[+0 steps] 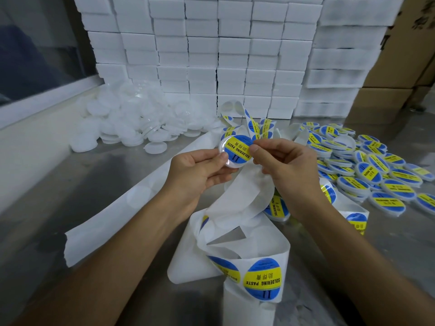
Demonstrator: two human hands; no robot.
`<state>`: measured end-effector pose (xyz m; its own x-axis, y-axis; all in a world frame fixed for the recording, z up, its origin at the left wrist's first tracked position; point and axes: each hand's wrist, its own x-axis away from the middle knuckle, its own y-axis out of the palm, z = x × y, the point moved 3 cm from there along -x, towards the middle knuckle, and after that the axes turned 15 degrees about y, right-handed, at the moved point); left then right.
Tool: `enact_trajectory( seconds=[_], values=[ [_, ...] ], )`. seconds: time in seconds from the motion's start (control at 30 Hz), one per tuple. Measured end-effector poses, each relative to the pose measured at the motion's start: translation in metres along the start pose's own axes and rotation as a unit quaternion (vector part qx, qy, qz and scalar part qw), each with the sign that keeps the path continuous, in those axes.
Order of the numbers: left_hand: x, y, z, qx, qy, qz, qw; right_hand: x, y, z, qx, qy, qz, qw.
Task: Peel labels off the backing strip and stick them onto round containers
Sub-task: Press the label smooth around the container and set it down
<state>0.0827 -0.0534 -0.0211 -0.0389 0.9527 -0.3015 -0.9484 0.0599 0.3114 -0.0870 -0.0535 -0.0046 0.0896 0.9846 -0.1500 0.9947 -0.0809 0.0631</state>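
My left hand (200,171) grips a round white container (229,157) by its lower left rim, held up above the table. A blue and yellow "soldering paste" label (237,149) lies across the container's top. My right hand (284,164) pinches the label's right edge between thumb and forefinger. The white backing strip (237,203) loops down under both hands and curls toward me, with a label (262,277) still on it near the bottom.
A heap of plain white containers (131,118) lies at the back left. Labelled containers (367,165) are piled at the right. White boxes (223,50) are stacked along the back wall, cardboard cartons (404,55) at the far right. Empty strip (113,215) trails left over the metal table (58,184).
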Motion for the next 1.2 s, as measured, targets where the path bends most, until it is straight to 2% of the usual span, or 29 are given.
enact_trajectory(
  seconds=[0.5, 0.87, 1.2],
  values=[
    [0.0003, 0.0013, 0.0, -0.009, 0.002, 0.012, 1.0, -0.0007, -0.0006, 0.0017, 0.022, -0.005, 0.001, 1.0],
    [0.0022, 0.0021, 0.002, -0.089, 0.066, 0.051, 0.993, 0.004, 0.0038, -0.001, 0.142, -0.098, 0.026, 0.985],
    [0.0053, 0.0074, 0.0091, -0.144, 0.128, 0.032, 0.981, 0.0045, 0.0033, 0.0006, 0.2, -0.137, 0.059, 0.968]
  ],
)
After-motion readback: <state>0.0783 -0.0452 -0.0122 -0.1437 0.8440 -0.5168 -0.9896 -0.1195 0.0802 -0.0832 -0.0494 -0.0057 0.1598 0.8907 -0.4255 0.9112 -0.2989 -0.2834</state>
